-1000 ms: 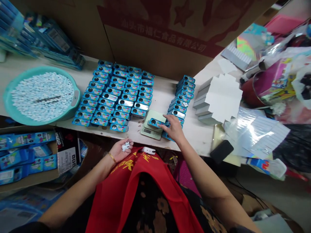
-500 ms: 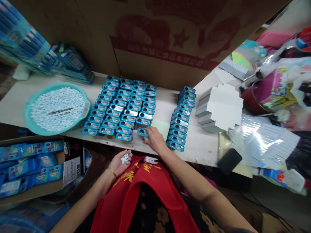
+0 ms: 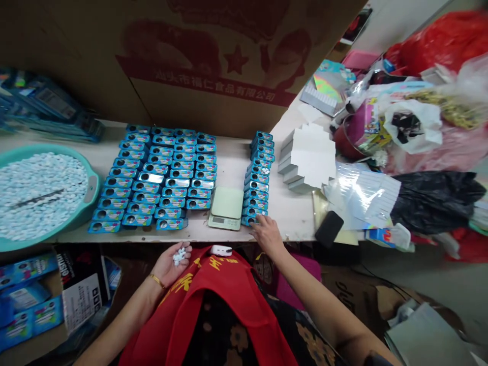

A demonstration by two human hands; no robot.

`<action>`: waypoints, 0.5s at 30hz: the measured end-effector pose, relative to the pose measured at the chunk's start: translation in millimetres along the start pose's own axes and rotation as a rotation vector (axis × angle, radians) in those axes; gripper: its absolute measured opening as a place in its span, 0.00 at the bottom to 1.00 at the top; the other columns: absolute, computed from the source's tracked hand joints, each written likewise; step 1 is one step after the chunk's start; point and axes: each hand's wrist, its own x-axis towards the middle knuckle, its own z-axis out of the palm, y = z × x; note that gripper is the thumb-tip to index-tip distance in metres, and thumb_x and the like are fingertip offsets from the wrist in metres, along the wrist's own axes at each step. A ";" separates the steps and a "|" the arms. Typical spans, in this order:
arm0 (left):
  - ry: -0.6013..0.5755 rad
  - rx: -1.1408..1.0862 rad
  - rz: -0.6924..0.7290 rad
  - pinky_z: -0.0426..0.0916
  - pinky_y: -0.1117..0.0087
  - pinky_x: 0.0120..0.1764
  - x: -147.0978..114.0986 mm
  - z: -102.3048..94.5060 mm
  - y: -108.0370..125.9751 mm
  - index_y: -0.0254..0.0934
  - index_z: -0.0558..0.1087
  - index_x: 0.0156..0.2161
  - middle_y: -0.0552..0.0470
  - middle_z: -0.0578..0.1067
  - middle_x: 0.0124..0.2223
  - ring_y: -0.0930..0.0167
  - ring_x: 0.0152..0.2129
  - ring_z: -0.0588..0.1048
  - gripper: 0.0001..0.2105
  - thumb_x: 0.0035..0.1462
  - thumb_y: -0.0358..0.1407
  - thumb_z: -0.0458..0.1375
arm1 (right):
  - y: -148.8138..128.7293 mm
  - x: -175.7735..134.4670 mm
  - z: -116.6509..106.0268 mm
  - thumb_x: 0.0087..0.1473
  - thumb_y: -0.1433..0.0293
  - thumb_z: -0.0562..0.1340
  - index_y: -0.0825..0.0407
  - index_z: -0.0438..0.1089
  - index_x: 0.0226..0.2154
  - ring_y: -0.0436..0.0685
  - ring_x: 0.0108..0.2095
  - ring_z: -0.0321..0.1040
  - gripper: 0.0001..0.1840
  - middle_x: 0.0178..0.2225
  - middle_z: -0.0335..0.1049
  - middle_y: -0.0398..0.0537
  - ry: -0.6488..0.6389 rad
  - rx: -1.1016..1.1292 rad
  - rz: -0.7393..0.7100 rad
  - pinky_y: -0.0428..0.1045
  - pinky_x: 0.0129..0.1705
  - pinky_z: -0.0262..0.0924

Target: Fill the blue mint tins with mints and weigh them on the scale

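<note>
My left hand [image 3: 176, 260] is palm up near my lap, fingers curled around a small heap of pale blue-white candies [image 3: 180, 255]. My right hand [image 3: 268, 235] reaches to the near end of the right-hand row of small blue boxes [image 3: 256, 194], its fingers on the nearest blue box [image 3: 249, 221]. Part of that box is hidden by the fingers. Left of this row lies a kitchen scale [image 3: 226, 203] with a pale platform, nothing on it. Farther left, several columns of similar blue boxes [image 3: 171, 202] stand close together, each with a dark round opening showing.
A teal basin [image 3: 93, 189] full of candies, with a dark strip across them, stands at left. White card blanks [image 3: 310, 152] and a black phone [image 3: 330, 227] lie at right. A large carton [image 3: 213, 56] walls the back. An open box of blue packs [image 3: 41, 305] sits below left.
My right hand has let go of a blue box at the near end of the fourth left column and moved right to the other row. The view has turned right; the scale is now uncovered.
</note>
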 end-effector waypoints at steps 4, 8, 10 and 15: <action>-0.076 0.043 -0.005 0.60 0.79 0.15 7.7 15.8 -2.0 0.29 0.69 0.30 0.47 0.70 0.25 0.77 0.17 0.67 0.06 0.53 0.27 0.50 | 2.0 -3.6 10.6 0.52 0.72 0.55 0.49 0.68 0.36 0.59 0.46 0.52 0.09 0.47 0.60 0.50 -0.012 -0.083 -0.020 0.53 0.41 0.49; -0.095 0.054 -0.017 0.60 0.79 0.15 10.2 26.9 -6.0 0.29 0.69 0.30 0.46 0.70 0.25 0.77 0.18 0.67 0.05 0.52 0.28 0.51 | -4.2 -1.0 -12.3 0.50 0.74 0.55 0.51 0.69 0.32 0.59 0.44 0.52 0.08 0.47 0.60 0.50 -0.018 -0.064 -0.066 0.53 0.40 0.48; -0.105 0.051 -0.025 0.59 0.79 0.15 10.4 29.4 -8.3 0.29 0.69 0.30 0.46 0.70 0.26 0.77 0.17 0.66 0.05 0.52 0.28 0.51 | -10.1 4.8 -28.8 0.50 0.75 0.55 0.51 0.68 0.32 0.59 0.43 0.53 0.08 0.47 0.59 0.50 -0.011 -0.056 -0.111 0.53 0.40 0.48; -0.109 0.037 -0.020 0.60 0.79 0.15 10.9 33.9 -12.5 0.29 0.69 0.29 0.46 0.70 0.25 0.78 0.17 0.66 0.06 0.53 0.28 0.50 | -37.9 47.5 -41.5 0.52 0.76 0.52 0.52 0.68 0.31 0.58 0.38 0.55 0.11 0.42 0.61 0.53 -0.012 -0.035 -0.240 0.53 0.35 0.48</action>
